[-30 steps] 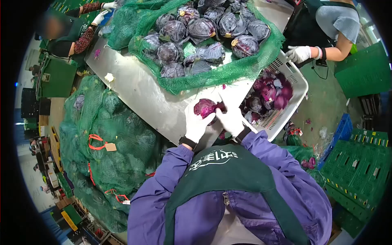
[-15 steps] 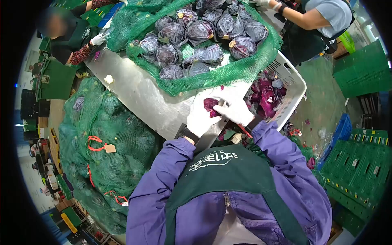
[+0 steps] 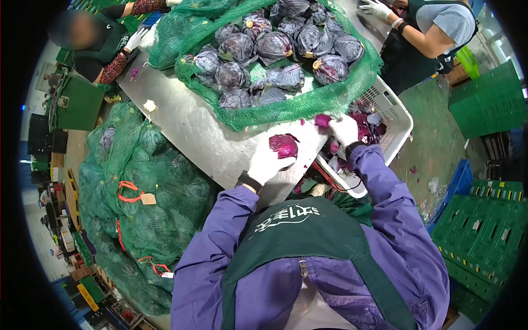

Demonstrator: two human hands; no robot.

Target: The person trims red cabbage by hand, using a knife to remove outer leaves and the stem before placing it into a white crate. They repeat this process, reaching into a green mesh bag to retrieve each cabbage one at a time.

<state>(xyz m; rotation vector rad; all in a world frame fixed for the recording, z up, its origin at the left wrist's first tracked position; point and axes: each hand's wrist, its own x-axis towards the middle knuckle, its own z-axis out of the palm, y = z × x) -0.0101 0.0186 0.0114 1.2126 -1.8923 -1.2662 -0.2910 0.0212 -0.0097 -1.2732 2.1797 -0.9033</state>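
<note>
In my gloved left hand (image 3: 265,163) rests a small peeled red cabbage (image 3: 284,146), glossy purple, held over the front of the metal table (image 3: 190,129). My right hand (image 3: 344,130), also in a white glove, is up at the near edge of the white crate (image 3: 408,118) and pinches a loose purple cabbage leaf (image 3: 323,120). Torn purple leaves (image 3: 367,127) lie inside that crate. Just beyond my hands, an opened green mesh sack (image 3: 242,118) holds several whole red cabbages (image 3: 236,48) with dull outer leaves.
Full green mesh sacks (image 3: 159,220) stand to the left below the table. One co-worker (image 3: 91,44) is at the far left, another (image 3: 434,33) at the far right. Stacked green crates (image 3: 478,225) and a blue pallet (image 3: 456,184) are on the right.
My right hand has moved away from the cabbage, up and right toward the crate, with a leaf in its fingers. The left hand still holds the cabbage, whose shiny surface now shows more.
</note>
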